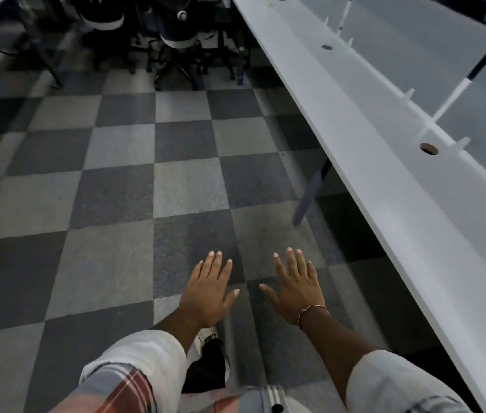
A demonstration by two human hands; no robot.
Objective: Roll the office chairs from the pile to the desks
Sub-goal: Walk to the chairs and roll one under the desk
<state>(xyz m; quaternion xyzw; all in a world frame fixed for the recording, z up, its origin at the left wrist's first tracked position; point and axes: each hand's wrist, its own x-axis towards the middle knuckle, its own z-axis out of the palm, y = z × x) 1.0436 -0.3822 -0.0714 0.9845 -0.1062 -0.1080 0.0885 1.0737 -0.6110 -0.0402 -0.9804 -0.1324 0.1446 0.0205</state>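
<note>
Chairs point(176, 34) ahead (checkered carpet point(182, 186)).

**Checkered floor and long white counter**

The floor point(122, 180) is carpet tile in a checkerboard of light and dark grey squares. At its far end a cluster of black office chairs point(176, 46) stands on wheeled bases. Along the right runs a white counter point(384, 162) with round cable holes point(428, 149) in its bare top, carried on a dark leg point(310, 195) that meets the floor.

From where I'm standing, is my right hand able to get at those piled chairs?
Probably not yet. The right hand is open over bare floor, and the chairs sit far ahead; nothing blocks the aisle.
</note>
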